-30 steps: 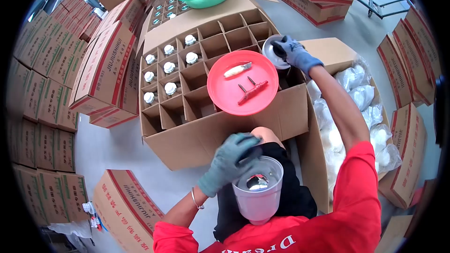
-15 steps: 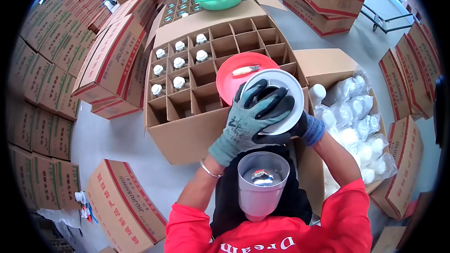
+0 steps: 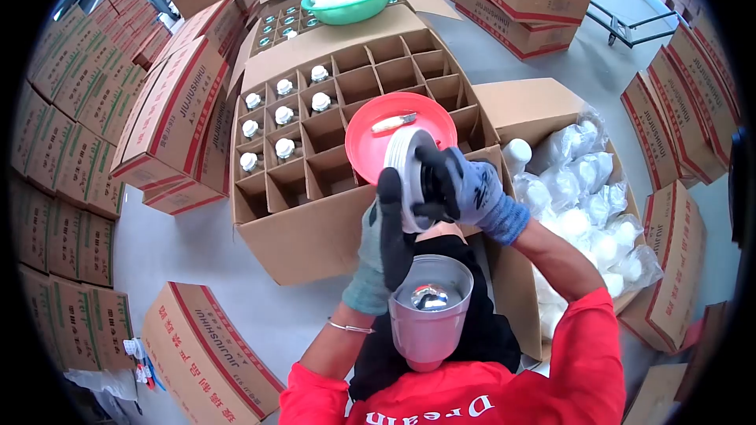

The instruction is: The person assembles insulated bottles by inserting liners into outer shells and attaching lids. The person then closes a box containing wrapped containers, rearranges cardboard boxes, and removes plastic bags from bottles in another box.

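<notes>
My left hand [image 3: 384, 240], in a green-grey glove, presses its palm and upright fingers against one side of a round white lid [image 3: 404, 177] that is turned on edge. From the other side my right hand [image 3: 465, 191], in a blue-grey glove, grips the lid around its dark middle. Below them a translucent white container [image 3: 431, 323] stands between the legs, with a shiny object in it. Behind the lid lies a red plate [image 3: 365, 138] holding a small knife [image 3: 394, 122]. The plate rests on a divided carton [image 3: 307, 240].
White-capped bottles [image 3: 284, 115] stand in the carton's left compartments. Farther back is a green basin [image 3: 350, 12] of white items. An open box at right holds bagged white pieces [image 3: 587, 173]. Stacked cartons [image 3: 71, 149] line the left; a metal trolley [image 3: 622, 30] stands back right.
My hands have tilted the lid from facing up to standing on edge. My left palm has shifted from across its face to its left side. Earlier, my right hand brought it from the carton's right side.
</notes>
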Tool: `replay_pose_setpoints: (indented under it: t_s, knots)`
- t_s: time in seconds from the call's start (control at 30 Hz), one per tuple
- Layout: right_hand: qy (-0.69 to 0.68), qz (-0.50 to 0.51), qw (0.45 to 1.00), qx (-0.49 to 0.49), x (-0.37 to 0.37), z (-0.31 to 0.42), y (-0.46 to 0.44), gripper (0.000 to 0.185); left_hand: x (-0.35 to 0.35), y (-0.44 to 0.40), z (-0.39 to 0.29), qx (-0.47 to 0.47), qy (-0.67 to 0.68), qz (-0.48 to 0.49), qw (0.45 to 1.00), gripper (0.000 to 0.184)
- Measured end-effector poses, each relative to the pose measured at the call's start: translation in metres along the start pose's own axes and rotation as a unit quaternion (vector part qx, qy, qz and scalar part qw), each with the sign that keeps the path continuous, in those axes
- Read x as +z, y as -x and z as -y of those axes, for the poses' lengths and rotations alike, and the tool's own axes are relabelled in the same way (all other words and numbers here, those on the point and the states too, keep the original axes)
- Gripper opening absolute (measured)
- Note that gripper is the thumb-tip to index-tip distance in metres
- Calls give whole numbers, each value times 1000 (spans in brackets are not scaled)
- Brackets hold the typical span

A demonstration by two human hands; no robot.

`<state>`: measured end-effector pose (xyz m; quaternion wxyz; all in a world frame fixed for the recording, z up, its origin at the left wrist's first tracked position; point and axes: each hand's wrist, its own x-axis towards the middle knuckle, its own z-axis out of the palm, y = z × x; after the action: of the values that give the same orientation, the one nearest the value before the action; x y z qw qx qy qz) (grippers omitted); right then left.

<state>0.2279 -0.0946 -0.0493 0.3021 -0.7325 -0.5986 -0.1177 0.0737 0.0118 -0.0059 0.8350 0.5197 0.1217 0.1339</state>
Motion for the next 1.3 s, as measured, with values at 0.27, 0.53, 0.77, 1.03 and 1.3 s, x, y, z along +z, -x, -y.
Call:
replay_pose_setpoints:
  t_s: [0.27, 0.53, 0.77, 1.03, 1.3]
  knots:
    - [-596, -100, 775, 187, 30, 28, 23, 82, -1, -4, 6, 367, -576, -34, 730, 58]
    - [-630, 291, 719, 50, 30, -17, 42, 46, -26, 13, -8, 370, -684, 277, 564, 49]
    - [-406, 203, 805, 382, 1, -18, 64, 36, -66, 33, 5, 158, -509, 333, 778, 72]
    - [-489, 165, 833, 201, 23, 50, 90, 40, -58, 28, 20, 176, -495, 418, 741, 55]
    - [-411, 189, 849, 273, -12, 83, 86, 41, -47, 40, 25, 180, -510, 456, 706, 67]
